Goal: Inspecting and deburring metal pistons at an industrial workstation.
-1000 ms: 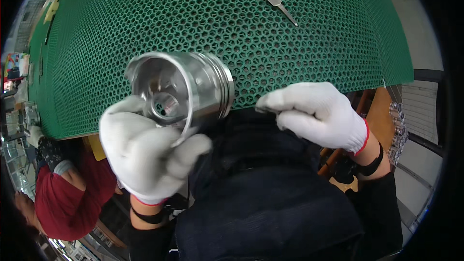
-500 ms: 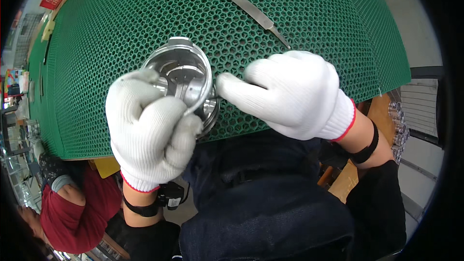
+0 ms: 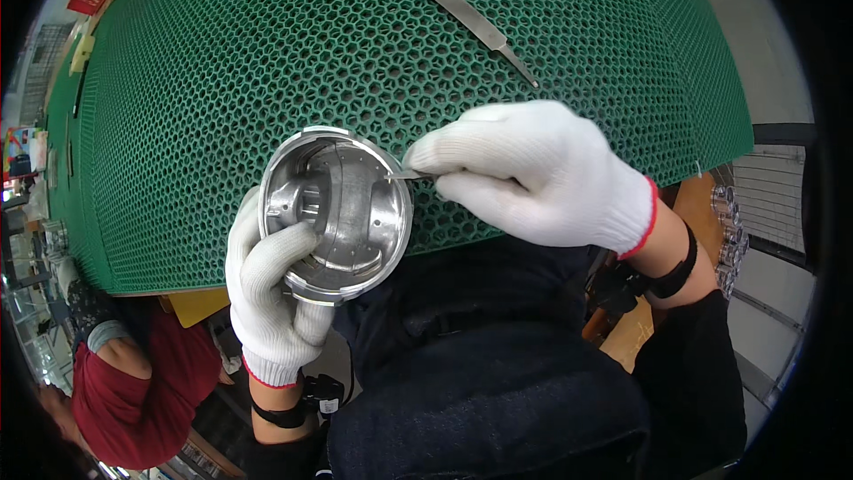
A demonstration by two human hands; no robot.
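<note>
Clamps the left hand [image 3: 271, 324] on the metal piston [image 3: 351, 209] at the near edge of the desk [image 3: 222, 80] and pinches a thin blade [image 3: 409, 175] at its rim in the right hand [image 3: 546, 180], perhaps risking a skid or scratched wall through a loose grip on smooth metal

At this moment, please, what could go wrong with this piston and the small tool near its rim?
The thin metal blade in the right hand could slip and scratch the piston, since its tip is at the rim. A digit of the left hand reaches into the opening, so a slip inward might catch the glove. The file points its bare tang toward the right hand, which might bump it.
</note>
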